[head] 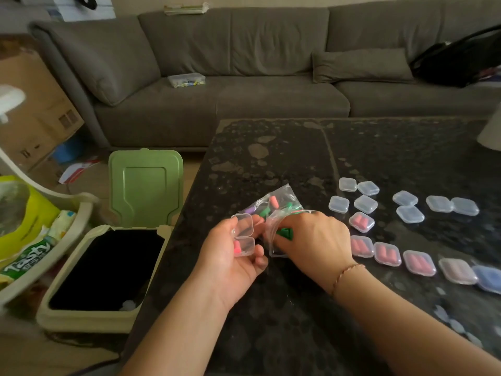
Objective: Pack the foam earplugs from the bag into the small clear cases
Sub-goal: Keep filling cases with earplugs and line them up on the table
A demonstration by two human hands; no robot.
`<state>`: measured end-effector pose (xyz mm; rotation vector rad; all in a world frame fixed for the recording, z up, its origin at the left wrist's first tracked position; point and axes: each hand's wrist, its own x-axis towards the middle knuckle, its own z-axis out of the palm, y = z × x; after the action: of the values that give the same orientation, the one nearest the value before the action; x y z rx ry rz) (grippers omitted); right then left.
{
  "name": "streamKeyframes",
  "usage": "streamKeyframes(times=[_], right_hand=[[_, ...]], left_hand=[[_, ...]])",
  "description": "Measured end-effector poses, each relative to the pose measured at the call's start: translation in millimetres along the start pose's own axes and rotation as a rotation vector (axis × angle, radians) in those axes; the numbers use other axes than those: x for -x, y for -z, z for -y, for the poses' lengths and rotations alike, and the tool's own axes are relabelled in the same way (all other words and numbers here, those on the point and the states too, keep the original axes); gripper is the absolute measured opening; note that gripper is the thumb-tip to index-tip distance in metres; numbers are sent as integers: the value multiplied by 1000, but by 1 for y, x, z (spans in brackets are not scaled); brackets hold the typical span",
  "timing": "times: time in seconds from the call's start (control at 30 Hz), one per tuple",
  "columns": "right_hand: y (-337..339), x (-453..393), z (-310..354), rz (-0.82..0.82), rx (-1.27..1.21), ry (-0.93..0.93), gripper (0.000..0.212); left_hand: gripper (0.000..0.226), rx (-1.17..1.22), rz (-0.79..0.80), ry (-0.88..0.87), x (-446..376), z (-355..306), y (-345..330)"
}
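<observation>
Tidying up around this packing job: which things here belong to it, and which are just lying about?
Job: crinkled clear plastic bag of coloured foam earplugs; open clear hinged case; empty clear cases; filled clear cases.
Lying about: green-lidded beige bin; grey cushion.

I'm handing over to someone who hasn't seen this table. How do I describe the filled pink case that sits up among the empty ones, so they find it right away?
Start at the dark stone coffee table, then the cluster of empty clear cases right of the right hand. The pink-filled case sits at that cluster's near edge, above the row of filled cases. It alone in the cluster holds pink earplugs.
</observation>
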<state>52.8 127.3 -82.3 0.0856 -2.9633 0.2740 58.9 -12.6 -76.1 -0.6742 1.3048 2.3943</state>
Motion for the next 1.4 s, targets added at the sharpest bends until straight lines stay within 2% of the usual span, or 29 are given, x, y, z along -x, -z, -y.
streamKeyframes(times=[0.17, 0.33, 0.53, 0.7, 0.8, 1.0, 1.1, 1.17, 1.23, 1.33, 1.4], right_hand=[[0, 1, -1, 9, -40, -56, 33], [-3, 2, 3, 6, 22, -30, 38], [-14, -3, -6, 5, -338, -184, 35], [-4, -4, -13, 59, -624, -171, 13], [7, 0, -20, 66, -701, -119, 10], [39, 35, -43, -39, -604, -35, 13], [55, 48, -39, -62, -895, -11, 10], [60, 53, -28, -7, -1072, 10, 10], [58, 59, -17, 41, -1131, 35, 15], [52, 63, -9, -25, -987, 50, 25], [48, 64, -7, -125, -822, 61, 22]], left_hand=[[40, 33, -24, 10, 0, 1, 0], [40, 39, -25, 22, -1, 2, 0], [38, 27, -40, 21, -3, 2, 0], [36, 6, -27, 7, 0, 1, 0], [35, 55, 28, -42, 2, 1, 2], [35, 180, 227, -131, 16, 7, -8], [45, 135, 297, -156, 22, 17, -13], [40, 98, 359, -146, 25, 24, -15], [37, 84, 420, -151, 27, 30, -16], [34, 34, 467, -211, 31, 33, -17], [32, 11, 484, -243, 32, 33, -17]])
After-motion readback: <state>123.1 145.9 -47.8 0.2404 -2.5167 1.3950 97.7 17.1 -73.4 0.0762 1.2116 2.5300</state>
